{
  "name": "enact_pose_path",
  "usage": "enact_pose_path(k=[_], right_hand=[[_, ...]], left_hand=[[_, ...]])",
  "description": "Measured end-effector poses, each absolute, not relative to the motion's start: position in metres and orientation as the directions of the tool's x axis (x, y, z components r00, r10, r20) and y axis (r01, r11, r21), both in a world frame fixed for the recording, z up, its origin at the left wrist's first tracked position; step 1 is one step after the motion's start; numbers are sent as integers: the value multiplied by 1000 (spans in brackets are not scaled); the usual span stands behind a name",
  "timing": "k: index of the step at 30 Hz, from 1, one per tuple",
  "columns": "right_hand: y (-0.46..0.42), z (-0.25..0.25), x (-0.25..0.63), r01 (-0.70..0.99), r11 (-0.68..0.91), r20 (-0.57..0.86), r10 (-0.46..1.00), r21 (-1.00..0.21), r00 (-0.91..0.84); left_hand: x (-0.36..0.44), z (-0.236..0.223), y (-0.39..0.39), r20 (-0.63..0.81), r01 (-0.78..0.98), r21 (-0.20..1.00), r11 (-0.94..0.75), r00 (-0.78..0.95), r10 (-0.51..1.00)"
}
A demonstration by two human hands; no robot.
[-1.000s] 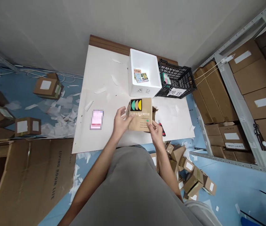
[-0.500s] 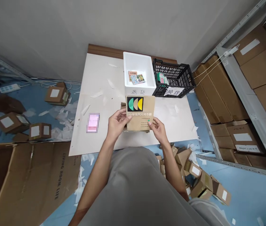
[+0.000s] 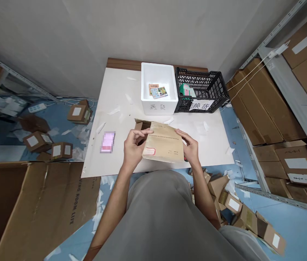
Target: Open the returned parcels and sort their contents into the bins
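Observation:
Between my two hands is a tan paperback book (image 3: 165, 143), its plain side up, with small print and a red stamp near one corner. My left hand (image 3: 135, 143) grips its left edge, fingers on top and thumb below. My right hand (image 3: 190, 145) holds the right edge, fingertips over the upper corner. Part of an opened cardboard box (image 3: 139, 124) shows behind the book on the table; the book covers the rest of it. Something small and red peeks out beneath the book by my right hand.
On the white-topped table (image 3: 115, 141) stand a white foam box (image 3: 160, 107) with booklets inside and a black plastic crate (image 3: 215, 92) with green-pink items. A blurred pink item (image 3: 108, 142) lies at left. Paper scraps are scattered about. Shelves with cartons (image 3: 273, 108) rise on the right.
The book has gone from its cover with coloured half-circles to the plain, stamped side. Both hands have shifted along its edges. The view has turned slightly left.

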State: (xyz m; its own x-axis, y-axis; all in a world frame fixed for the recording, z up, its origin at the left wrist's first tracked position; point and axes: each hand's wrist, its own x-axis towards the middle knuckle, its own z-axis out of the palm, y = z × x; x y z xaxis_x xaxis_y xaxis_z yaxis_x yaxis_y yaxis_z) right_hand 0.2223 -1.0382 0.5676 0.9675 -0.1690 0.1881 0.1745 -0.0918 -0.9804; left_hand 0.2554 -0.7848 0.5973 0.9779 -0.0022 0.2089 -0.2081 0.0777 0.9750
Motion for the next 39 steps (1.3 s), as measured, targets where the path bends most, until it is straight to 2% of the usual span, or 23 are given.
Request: enact_pose_path(k=[4, 8, 13, 18, 20, 28, 33, 39], right_hand=[[-1045, 566, 215, 93, -134, 116, -173, -987, 978], [-1048, 564, 211, 66, -81, 81, -199, -995, 977], [-1059, 575, 211, 50, -65, 56, -79, -997, 995], [-1068, 590, 214, 19, -7, 19, 27, -1000, 999], [-1065, 596, 218, 6, 48, 8, 30, -999, 1000], [-1038, 613, 249, -132, 90, -145, -157, -987, 977], [-1030, 609, 256, -157, 105, -172, -150, -982, 974], [-1031, 609, 252, -125, 109, -134, -70, -986, 989]], left_hand=[[258, 600, -789, 191, -191, 981, -29, 982, 6], [262, 601, -789, 124, -126, 990, -59, 992, -23], [263, 606, -786, 37, -51, 993, -111, 992, -125], [264, 608, -781, 53, -77, 989, -130, 982, -180], [266, 609, -781, 46, -68, 988, -136, 986, -159], [269, 617, -791, -27, 15, 988, -156, 997, -79], [274, 617, -791, -79, 75, 986, -151, 997, -24], [276, 621, -787, -36, 37, 972, -230, 999, 7]])
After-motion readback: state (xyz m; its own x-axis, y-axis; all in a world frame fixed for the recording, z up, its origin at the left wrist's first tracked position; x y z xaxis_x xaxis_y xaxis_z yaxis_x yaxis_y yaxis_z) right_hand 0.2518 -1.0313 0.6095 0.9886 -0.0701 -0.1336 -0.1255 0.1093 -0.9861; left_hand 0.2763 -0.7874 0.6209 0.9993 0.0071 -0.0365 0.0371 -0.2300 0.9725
